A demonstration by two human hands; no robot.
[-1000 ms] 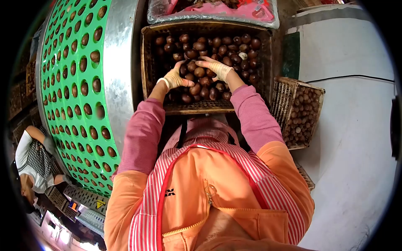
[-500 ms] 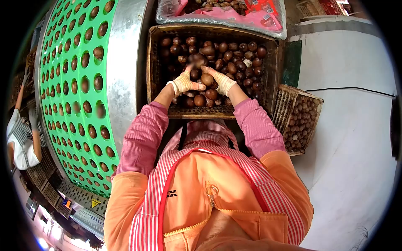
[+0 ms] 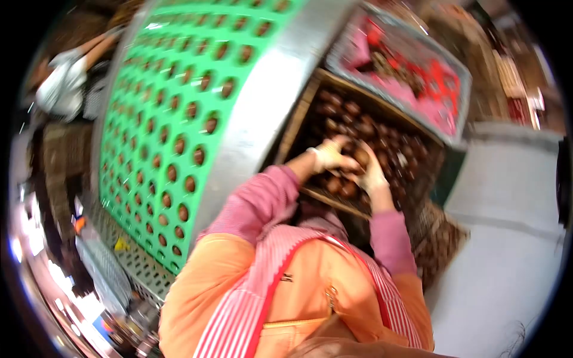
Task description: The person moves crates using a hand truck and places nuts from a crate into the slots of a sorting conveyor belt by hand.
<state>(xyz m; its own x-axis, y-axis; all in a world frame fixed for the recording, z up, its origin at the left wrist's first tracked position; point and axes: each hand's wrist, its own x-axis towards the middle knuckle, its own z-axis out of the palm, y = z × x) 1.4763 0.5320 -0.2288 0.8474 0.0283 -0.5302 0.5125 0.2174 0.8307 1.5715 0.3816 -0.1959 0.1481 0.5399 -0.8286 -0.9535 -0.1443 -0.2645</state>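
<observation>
Both of my hands, in pale gloves with bare fingertips, are over a crate (image 3: 304, 113) of glossy dark brown eggs (image 3: 412, 149). My left hand (image 3: 334, 156) curls in from the left, its fingers closed around eggs. Facing it, my right hand (image 3: 372, 173) is closed against the same cluster from the right. A lighter brown egg (image 3: 361, 157) shows between the two hands. More eggs lie just below them. Motion blur hides exactly how many eggs each hand has.
At left, a green conveyor (image 3: 173, 137) carries eggs in rows of cups behind a metal side rail (image 3: 268, 89). A plastic-lined bin (image 3: 459, 77) with pink and red wrappers adjoins the crate. Another crate (image 3: 441, 238) stands lower right. A co-worker (image 3: 62, 89) is at far left.
The view has turned, so the crate and conveyor appear tilted and shifted right. My hands have drawn closer together around the eggs.
</observation>
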